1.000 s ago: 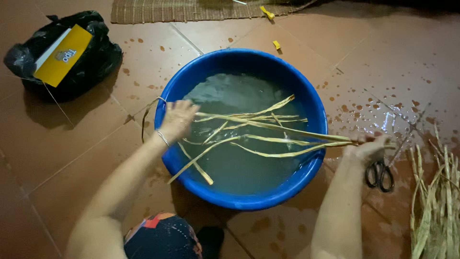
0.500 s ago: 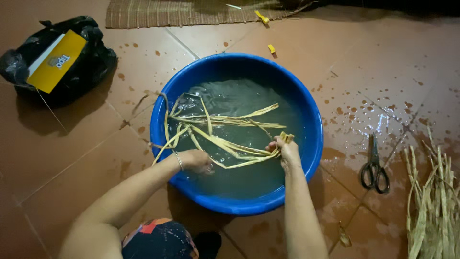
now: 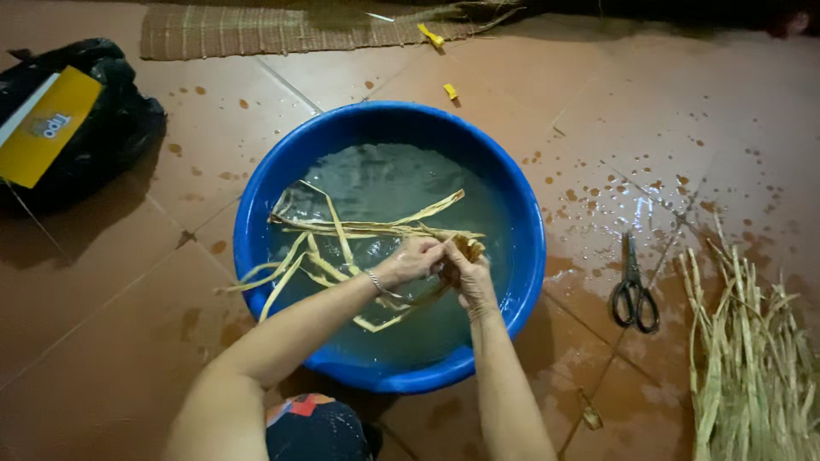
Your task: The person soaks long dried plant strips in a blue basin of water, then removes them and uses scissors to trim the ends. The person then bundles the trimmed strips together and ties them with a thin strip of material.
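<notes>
Wet reddish floor tiles (image 3: 128, 282) carry a black bag (image 3: 94, 128) far left, then a blue basin (image 3: 521, 213) where left hand (image 3: 412, 260) and right hand (image 3: 465, 271) together pinch soaked straw strips (image 3: 359, 229); scissors (image 3: 634, 286) and dry straw (image 3: 752, 358) lie right.

Both bare forearms are reaching forward and converging at the centre. The left hand (image 3: 412, 261), wearing a thin bracelet at the wrist, is curling its fingers closed. The right hand (image 3: 468, 275) is meeting it, fingers bent, the fingertips touching.
</notes>
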